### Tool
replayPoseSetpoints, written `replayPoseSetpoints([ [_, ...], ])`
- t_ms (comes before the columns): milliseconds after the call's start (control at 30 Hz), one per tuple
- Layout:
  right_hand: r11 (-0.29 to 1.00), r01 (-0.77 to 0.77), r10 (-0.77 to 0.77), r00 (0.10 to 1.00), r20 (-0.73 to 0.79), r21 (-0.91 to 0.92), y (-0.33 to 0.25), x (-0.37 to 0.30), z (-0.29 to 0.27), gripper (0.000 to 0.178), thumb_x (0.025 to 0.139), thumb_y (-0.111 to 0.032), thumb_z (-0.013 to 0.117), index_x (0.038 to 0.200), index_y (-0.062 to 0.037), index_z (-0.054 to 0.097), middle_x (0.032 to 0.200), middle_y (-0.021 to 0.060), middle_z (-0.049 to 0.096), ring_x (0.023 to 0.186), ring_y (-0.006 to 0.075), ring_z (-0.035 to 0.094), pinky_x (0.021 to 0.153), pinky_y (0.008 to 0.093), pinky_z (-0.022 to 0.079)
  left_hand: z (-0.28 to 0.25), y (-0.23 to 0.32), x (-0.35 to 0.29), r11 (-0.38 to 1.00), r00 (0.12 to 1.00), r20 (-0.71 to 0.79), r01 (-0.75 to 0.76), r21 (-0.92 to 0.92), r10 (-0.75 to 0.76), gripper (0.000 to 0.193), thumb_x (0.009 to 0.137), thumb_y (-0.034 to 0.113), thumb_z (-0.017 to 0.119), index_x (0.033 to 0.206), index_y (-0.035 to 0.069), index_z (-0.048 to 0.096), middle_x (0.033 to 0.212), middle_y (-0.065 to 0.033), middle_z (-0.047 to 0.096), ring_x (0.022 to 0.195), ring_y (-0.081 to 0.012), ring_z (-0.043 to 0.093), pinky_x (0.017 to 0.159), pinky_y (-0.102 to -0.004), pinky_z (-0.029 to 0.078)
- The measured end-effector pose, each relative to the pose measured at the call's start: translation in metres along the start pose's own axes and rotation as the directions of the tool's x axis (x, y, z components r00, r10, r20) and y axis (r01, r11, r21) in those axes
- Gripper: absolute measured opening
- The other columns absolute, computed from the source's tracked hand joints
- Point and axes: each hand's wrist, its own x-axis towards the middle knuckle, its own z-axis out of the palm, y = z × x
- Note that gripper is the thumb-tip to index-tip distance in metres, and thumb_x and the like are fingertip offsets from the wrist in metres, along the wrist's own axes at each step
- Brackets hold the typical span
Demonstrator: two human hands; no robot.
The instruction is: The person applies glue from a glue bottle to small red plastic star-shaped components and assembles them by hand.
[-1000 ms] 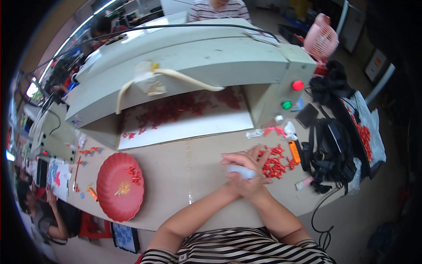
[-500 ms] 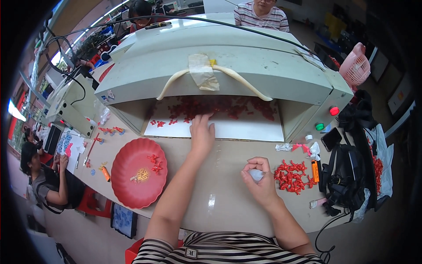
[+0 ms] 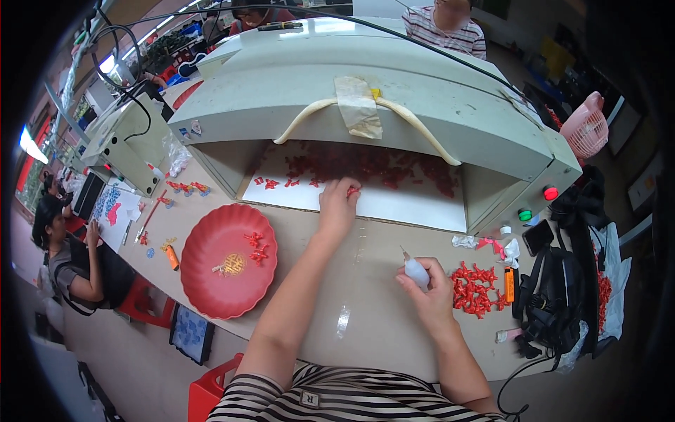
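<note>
My left hand (image 3: 338, 207) is at the front edge of the white sheet (image 3: 422, 214) inside the box-shaped machine (image 3: 267, 105). Its fingers pinch a small red plastic piece (image 3: 354, 190). Many more red pieces (image 3: 401, 169) lie scattered deeper in the opening, partly in shadow. Over the table in front, my right hand (image 3: 434, 292) is closed around a small whitish squeeze bottle (image 3: 417, 273) with a thin needle tip pointing up and left. Just right of that hand lies a cluster of glossy red figures (image 3: 478, 281).
A red scalloped bowl (image 3: 211, 281) with a few red figures stands on the left. An orange lighter (image 3: 509, 285), a black bag (image 3: 545, 288) and crumpled tissue (image 3: 512, 250) lie at the right. One person (image 3: 81, 267) sits far left; others are behind the machine.
My left hand has drawn back toward the opening's edge, now with a red piece in its fingers. My right hand has turned the bottle so its needle tip shows. The whole view has shifted slightly.
</note>
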Motion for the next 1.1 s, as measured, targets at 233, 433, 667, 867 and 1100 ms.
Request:
replayPoseSetpoints([
  [233,0.997,0.077,-0.078,0.996,-0.037,-0.018,0.001,0.001,-0.005,0.025,0.083,-0.014,0.062,0.102,-0.0022,0.051,0.079,0.0024,0.056,0.070,0.0070,0.052,0.062,0.0204,0.042,-0.033,0.043,-0.057,0.621,0.887,0.370,0.458,-0.636,-0.276,0.028,0.082,0.008,0.061,0.108,0.001,0.053,0.098,-0.0047,0.059,0.088,-0.0094,0.054,0.074,-0.0248,0.047],
  [433,0.959,0.030,-0.005,0.996,-0.087,0.283,0.002,-0.002,-0.001,0.024,0.090,-0.025,0.051,0.101,-0.0043,0.046,0.073,0.0008,0.050,0.060,0.0042,0.041,0.054,0.0176,0.034,-0.046,0.061,-0.096,0.177,0.739,0.599,0.664,-0.727,-0.309,0.029,0.084,0.007,0.058,0.112,0.004,0.051,0.100,-0.0049,0.059,0.081,-0.0099,0.056,0.069,-0.0242,0.047],
  [667,0.950,-0.010,0.059,0.987,-0.147,0.312,-0.002,0.001,-0.008,0.019,0.083,-0.015,0.061,0.093,-0.0027,0.051,0.082,0.0022,0.055,0.073,0.0067,0.052,0.064,0.0210,0.043,-0.044,0.067,-0.106,0.050,0.653,0.692,0.738,-0.673,-0.307,0.033,0.088,0.008,0.052,0.121,0.004,0.048,0.103,-0.0084,0.058,0.081,-0.0131,0.058,0.076,-0.0274,0.051],
  [867,0.943,-0.011,0.087,0.972,-0.217,0.331,0.008,0.001,-0.012,0.023,0.080,-0.017,0.066,0.092,-0.0020,0.052,0.083,0.0028,0.058,0.073,0.0073,0.053,0.066,0.0221,0.043,-0.042,0.060,-0.108,-0.075,0.623,0.746,0.753,-0.653,-0.236,0.031,0.089,0.013,0.053,0.118,0.004,0.050,0.106,-0.0093,0.058,0.086,-0.0142,0.058,0.080,-0.0286,0.050],
  [1100,0.991,0.132,-0.136,0.971,-0.198,-0.029,0.004,0.002,-0.013,0.026,0.077,-0.020,0.069,0.089,-0.0012,0.055,0.080,0.0075,0.061,0.069,0.0121,0.058,0.061,0.0246,0.046,-0.040,0.065,-0.107,-0.126,0.575,0.784,0.782,-0.611,-0.235,0.029,0.090,0.014,0.050,0.117,0.003,0.049,0.104,-0.0092,0.058,0.082,-0.0118,0.058,0.076,-0.0268,0.052],
])
